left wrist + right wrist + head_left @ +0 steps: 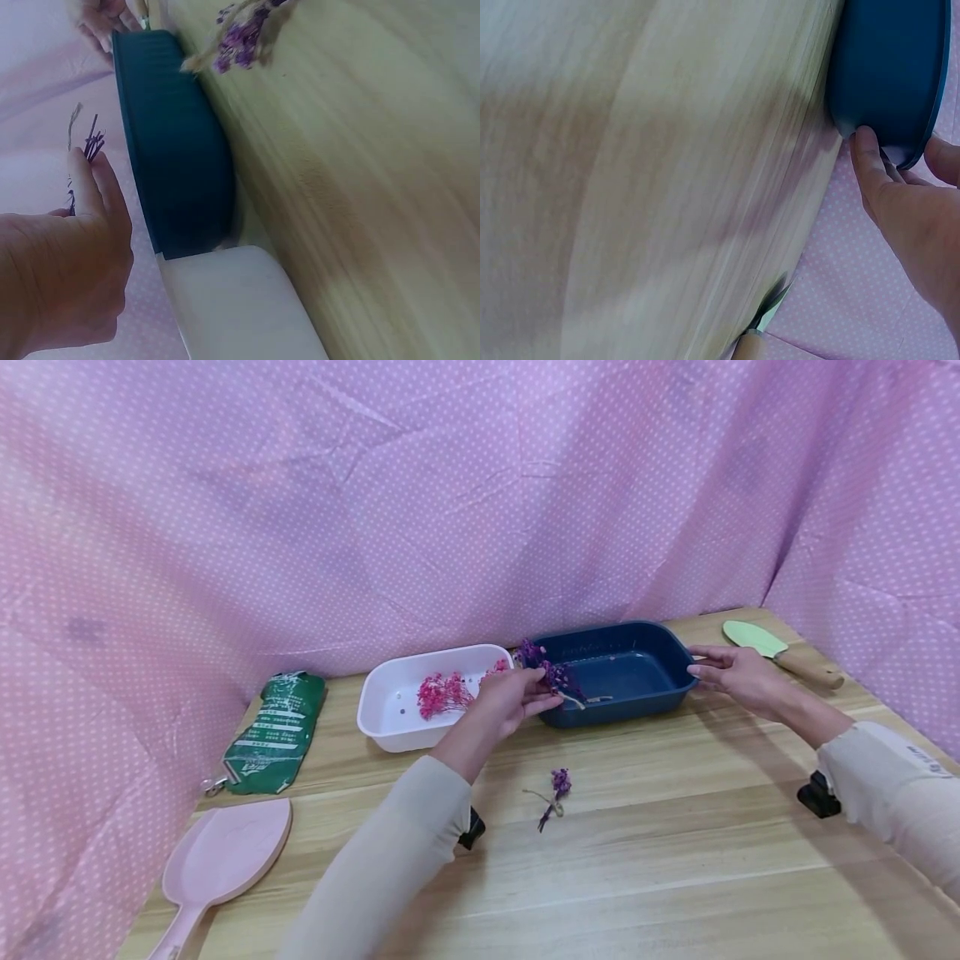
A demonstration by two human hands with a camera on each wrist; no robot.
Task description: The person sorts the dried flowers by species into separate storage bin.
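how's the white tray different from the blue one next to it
The white tray holds pink dried flowers; the blue tray is nearly bare, with purple flowers held over its left rim by the left hand. The right hand grips the blue tray's right end; nothing touches the white one. Both are rounded rectangular trays, side by side.

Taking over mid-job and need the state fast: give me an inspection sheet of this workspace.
Surface: wooden table.
Job's things: purple sprigs over the blue tray; pink flowers in the white tray; loose purple sprig on the table.
Clutter: green packet, pink scoop, green trowel.
Grippers: left hand pinches the purple sprigs; right hand grips the blue tray's end rim.
Cables: nothing seen.
Surroundings: pink dotted cloth behind and beside.
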